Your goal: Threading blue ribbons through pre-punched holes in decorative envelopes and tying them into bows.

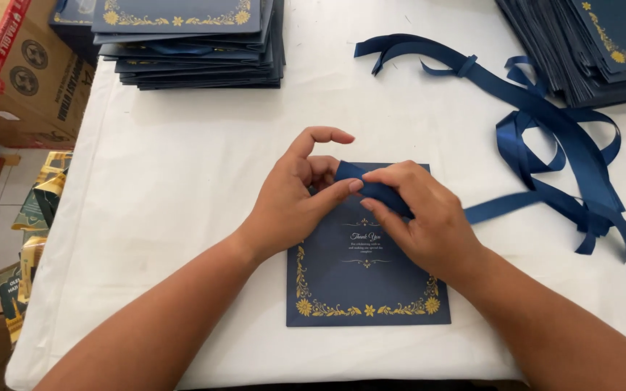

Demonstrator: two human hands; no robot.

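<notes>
White cloth covers the table (182,217) that fills nearly the whole view, with both forearms reaching in from the near edge to meet at its middle. Cardboard boxes (19,69) stand off the table's edge, far to the left of the left hand, with packets lower down beside the floor tiles.

Beyond the left hand, at the far edge, sits a stack of dark blue cards (193,43) with gold floral borders. A second stack of the same cards (603,47) lies beyond and to the right of the right hand. Between that stack and the right hand a loose tangle of navy ribbons (559,152) sprawls over the cloth, one strand running in toward the right hand.

Directly beneath both hands lies a single navy card (360,279) with a gold flower border and small gold lettering; its upper part is hidden by the fingers, its lower part clear in front of the wrists.

Left hand (295,199) is half curled, index finger arched up free, thumb pressed onto a short navy ribbon piece (356,181) at the card's top. Right hand (418,213) is closed down over the same ribbon piece, fingertips pinching it and meeting the left thumb.
</notes>
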